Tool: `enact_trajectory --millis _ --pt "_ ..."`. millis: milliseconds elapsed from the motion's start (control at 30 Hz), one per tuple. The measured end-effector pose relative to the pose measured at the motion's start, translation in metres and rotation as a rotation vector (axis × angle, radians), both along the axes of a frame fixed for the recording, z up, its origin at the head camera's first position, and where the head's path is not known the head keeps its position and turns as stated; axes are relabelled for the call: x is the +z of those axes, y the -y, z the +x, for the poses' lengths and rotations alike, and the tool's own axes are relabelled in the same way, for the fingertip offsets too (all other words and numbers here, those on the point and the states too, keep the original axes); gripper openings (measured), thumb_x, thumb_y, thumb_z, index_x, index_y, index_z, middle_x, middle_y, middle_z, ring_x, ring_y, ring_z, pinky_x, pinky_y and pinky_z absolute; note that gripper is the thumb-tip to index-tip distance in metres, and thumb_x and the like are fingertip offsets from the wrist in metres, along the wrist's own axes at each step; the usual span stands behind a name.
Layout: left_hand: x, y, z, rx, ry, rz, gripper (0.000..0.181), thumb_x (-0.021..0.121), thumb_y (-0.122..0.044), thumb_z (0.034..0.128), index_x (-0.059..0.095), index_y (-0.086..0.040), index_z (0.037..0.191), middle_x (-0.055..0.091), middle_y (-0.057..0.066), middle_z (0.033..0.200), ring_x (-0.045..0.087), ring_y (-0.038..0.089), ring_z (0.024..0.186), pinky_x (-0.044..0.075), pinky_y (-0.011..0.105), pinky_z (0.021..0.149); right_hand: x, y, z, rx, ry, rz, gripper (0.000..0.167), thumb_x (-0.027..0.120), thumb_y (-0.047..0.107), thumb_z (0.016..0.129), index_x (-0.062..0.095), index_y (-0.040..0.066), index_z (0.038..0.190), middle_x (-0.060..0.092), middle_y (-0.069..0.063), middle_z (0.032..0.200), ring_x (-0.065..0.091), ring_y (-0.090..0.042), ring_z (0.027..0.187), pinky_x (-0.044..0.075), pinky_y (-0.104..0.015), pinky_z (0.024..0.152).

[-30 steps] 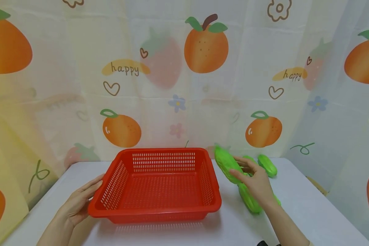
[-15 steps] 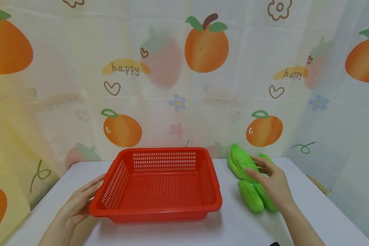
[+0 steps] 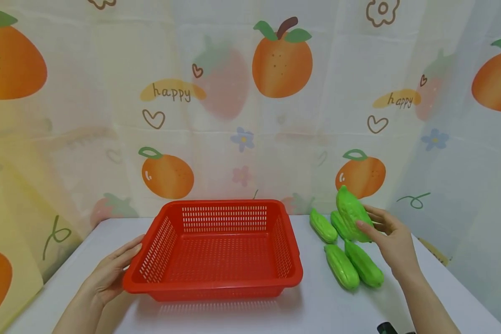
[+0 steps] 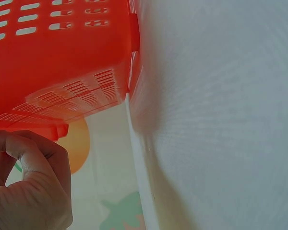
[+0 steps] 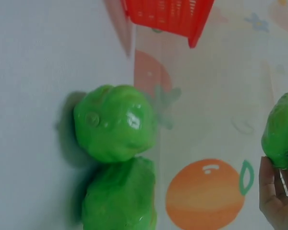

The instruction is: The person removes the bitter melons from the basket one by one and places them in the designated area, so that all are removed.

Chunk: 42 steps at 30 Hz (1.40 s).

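Observation:
My left hand (image 3: 108, 273) holds the rim of a red plastic basket (image 3: 217, 285) at its left side. Slotted walls surround the basket's bare inside. In the left wrist view, curled fingers meet the rim, and the thumb is hard to make out. To the right, my right hand (image 3: 394, 241) grips a green bitter melon (image 3: 350, 208) between thumb and fingers, raised above the table with its pointed end up. Several more bitter melons (image 3: 342, 268) lie beneath and left of that hand. Two green melons (image 5: 115, 124) appear close up in the right wrist view.
A white table (image 3: 317, 311) carries everything. Behind it hangs a pale curtain (image 3: 275, 153) printed with fruit. At the bottom edge a small black object (image 3: 386, 328) shows partly. Between basket and melons runs a narrow strip of table.
My right hand has carried the bitter melon rightward and slightly up, away from the basket. The melons lying beneath now show more fully. My left hand and the basket keep their place.

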<state>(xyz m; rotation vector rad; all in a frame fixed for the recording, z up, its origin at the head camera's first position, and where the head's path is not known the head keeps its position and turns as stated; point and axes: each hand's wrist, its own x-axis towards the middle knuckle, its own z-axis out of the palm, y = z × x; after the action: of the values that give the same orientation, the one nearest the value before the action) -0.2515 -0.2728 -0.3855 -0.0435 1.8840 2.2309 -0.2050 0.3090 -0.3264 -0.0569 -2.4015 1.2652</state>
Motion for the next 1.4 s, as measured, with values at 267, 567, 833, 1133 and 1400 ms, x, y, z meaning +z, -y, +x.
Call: enact_trajectory --millis 267,567,833,1133,1400 --pt "0.000 0.000 0.000 -0.001 -0.009 0.013 0.031 0.049 -0.031 0.1043 0.069 -0.054 0.097 0.072 -0.020 0.097 0.066 0.002 0.087 0.059 0.027 0.074 -0.007 -0.024 -0.007 -0.038 0.055 -0.045 0.060 0.062 0.043 0.096 0.045 0.019 0.148 0.044 0.035 0.113 0.046 0.017 0.096 0.047 -0.009 0.075" --pt "0.000 0.000 0.001 -0.001 -0.012 0.015 0.031 0.049 -0.031 0.1043 0.069 -0.054 0.098 0.071 -0.020 0.097 0.066 0.002 0.088 0.059 0.028 0.074 -0.015 -0.048 -0.013 -0.085 0.069 -0.068 0.066 0.062 0.043 0.096 0.041 0.013 0.150 0.044 0.034 0.106 0.049 0.020 0.087 0.051 -0.009 0.071" --pt "-0.001 0.000 0.000 0.001 -0.016 -0.003 0.031 0.049 -0.031 0.1042 0.068 -0.055 0.098 0.071 -0.020 0.097 0.066 0.003 0.087 0.059 0.027 0.073 -0.026 -0.065 -0.018 -0.119 0.115 -0.077 0.070 0.061 0.045 0.096 0.040 0.007 0.150 0.049 0.020 0.111 0.050 0.019 0.081 0.053 -0.012 0.069" --pt "0.000 0.000 0.000 0.004 -0.008 -0.016 0.030 0.049 -0.032 0.1041 0.067 -0.055 0.097 0.070 -0.021 0.097 0.066 0.003 0.087 0.059 0.028 0.074 -0.035 -0.081 -0.018 -0.128 0.184 -0.087 0.072 0.057 0.044 0.098 0.034 0.000 0.151 0.045 -0.028 0.140 0.048 0.020 0.075 0.052 -0.012 0.066" --pt "0.000 0.000 0.001 0.004 -0.006 -0.019 0.029 0.049 -0.033 0.1040 0.067 -0.056 0.098 0.070 -0.021 0.097 0.066 0.003 0.088 0.058 0.028 0.075 -0.044 -0.095 -0.019 -0.142 0.213 -0.044 0.073 0.058 0.042 0.098 0.033 -0.004 0.149 0.055 -0.022 0.126 0.052 0.017 0.073 0.055 -0.017 0.066"
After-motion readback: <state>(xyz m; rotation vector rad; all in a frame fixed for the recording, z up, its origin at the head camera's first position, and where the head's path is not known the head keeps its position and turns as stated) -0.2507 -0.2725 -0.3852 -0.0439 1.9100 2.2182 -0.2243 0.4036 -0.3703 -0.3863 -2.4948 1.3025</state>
